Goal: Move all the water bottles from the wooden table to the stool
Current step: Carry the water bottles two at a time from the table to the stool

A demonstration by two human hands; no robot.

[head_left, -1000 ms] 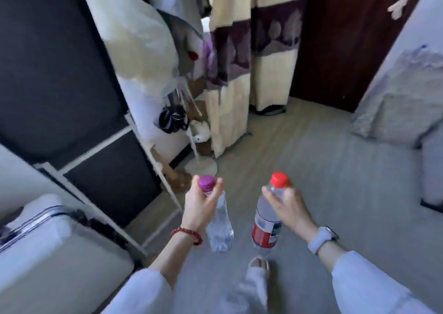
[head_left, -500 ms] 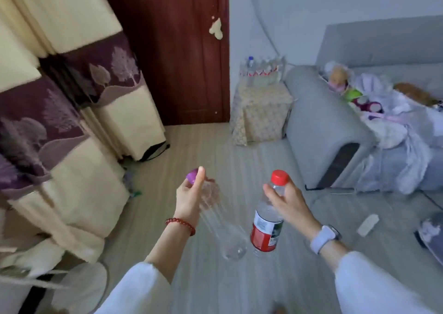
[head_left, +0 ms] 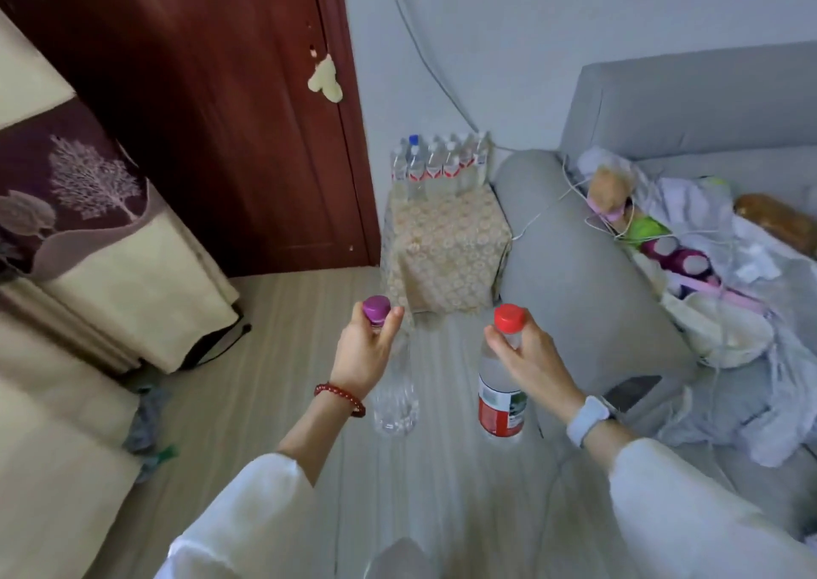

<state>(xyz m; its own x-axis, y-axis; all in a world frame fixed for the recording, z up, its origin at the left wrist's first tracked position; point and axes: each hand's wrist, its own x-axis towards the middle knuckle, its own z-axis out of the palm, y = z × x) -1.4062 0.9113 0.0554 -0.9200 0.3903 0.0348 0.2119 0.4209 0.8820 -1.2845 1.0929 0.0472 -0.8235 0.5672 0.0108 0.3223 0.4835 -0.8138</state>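
Closer now than a moment ago, the stool (head_left: 444, 251) sits right ahead of me, and the clear bottle that swung out sideways hangs straight down again.

From my head camera, my left hand (head_left: 364, 350) has its fingers curled tight round the neck of the purple-capped bottle (head_left: 395, 395), just under the cap. That bottle is clear and hangs over the floor (head_left: 274, 357). My right hand (head_left: 528, 364) is pinched round the neck of the red-capped bottle (head_left: 502, 395), which has a red label and hangs upright too. The two bottles are near each other but not touching.

Far ahead, the stool has a patterned cloth over it. It stands between the dark red door (head_left: 212, 105) on the left and the grey sofa (head_left: 588, 277) on the right. A row of bottles (head_left: 440, 165) already stands at its far edge, next to the wall. Messy clothes lie on the sofa seat. A curtain (head_left: 88, 224) hangs on the left.
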